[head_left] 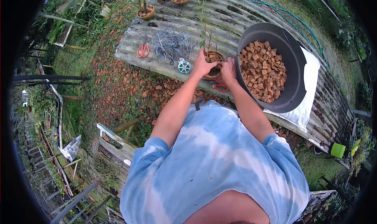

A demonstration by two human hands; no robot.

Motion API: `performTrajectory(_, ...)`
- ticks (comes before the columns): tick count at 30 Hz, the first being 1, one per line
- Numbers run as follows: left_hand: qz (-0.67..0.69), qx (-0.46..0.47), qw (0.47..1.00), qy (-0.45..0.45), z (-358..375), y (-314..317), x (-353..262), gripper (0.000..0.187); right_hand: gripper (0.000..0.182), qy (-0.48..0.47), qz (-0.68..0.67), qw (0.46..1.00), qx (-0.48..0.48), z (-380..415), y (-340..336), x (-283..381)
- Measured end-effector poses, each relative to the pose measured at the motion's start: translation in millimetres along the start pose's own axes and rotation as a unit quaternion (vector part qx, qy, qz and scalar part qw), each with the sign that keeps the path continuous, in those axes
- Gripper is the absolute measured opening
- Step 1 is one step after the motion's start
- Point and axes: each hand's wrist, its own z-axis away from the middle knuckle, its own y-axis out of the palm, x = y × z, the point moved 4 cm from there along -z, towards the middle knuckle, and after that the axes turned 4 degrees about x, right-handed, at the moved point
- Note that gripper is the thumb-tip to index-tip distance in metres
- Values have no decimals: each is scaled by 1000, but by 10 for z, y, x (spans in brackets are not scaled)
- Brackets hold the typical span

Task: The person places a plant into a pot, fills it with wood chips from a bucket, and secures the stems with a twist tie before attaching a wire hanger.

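A brown clay pot [212, 77] with a tall, thin-stemmed plant [204, 27] stands near the front edge of the corrugated table. My left hand [202, 66] is closed around the pot's left rim, its thumb reaching over the potting material inside. At the opposite rim, my right hand [227, 69] has its fingers bent together; whatever they pinch is too small or hidden to make out. Red-handled scissors [220, 85] lie just below the right hand. A round green-and-white spool [184, 66] sits left of my left hand, beside a heap of bent metal wires [172, 46].
A large dark tub [292, 82] holding brown husk chunks [263, 70] stands to the right on a white sack [311, 72]. Another pair of red-handled scissors [143, 51] lies at left. Several potted plants [146, 12] line the back, and a green hose [282, 12] runs behind.
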Motion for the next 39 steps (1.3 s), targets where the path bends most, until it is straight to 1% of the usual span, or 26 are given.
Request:
performTrajectory(2,3,5,1000,-13,10,-11,23,78,21,-2,19,1000,6,-83,117,-120)
performTrajectory(5,15,19,999,-22,-6,-20,65,79,20,-17,-8,1000,5,-104,120,-158)
performTrajectory(8,1,6,1000,-19,4,-23,65,77,23,-1,35,999,32,-155,144,-135)
performTrajectory(11,-3,0,1000,-12,-20,-25,105,77,37,-4,43,999,15,-155,106,-95)
performTrajectory(14,26,23,999,-39,23,-56,12,76,49,-102,-16,995,4,-53,-76,40)
performTrajectory(17,31,18,999,-37,21,-37,25,74,43,-97,-25,989,106,-93,-99,88)
performTrajectory(20,37,12,999,-22,47,-54,3,74,39,-101,-72,987,101,-142,-10,86)
performTrajectory(23,53,5,998,-19,65,-69,9,74,31,-50,-98,989,102,-122,-214,209)
performTrajectory(26,19,-4,1000,-12,12,-32,102,76,26,-46,-173,980,82,-169,-70,82)
performTrajectory(29,0,4,1000,-26,-23,-23,107,77,25,-89,-201,974,56,-172,80,-64)
performTrajectory(32,-7,19,999,-40,-2,-66,51,78,26,-122,-199,971,46,-141,-45,58)
performTrajectory(35,35,36,998,-42,3,-67,67,79,21,-115,-168,979,15,-189,37,57)
performTrajectory(38,26,26,998,-46,34,-93,25,79,15,-17,-294,955,32,-217,77,-18)
performTrajectory(39,21,23,998,-45,30,-93,32,79,13,-6,-310,951,20,-216,98,-51)
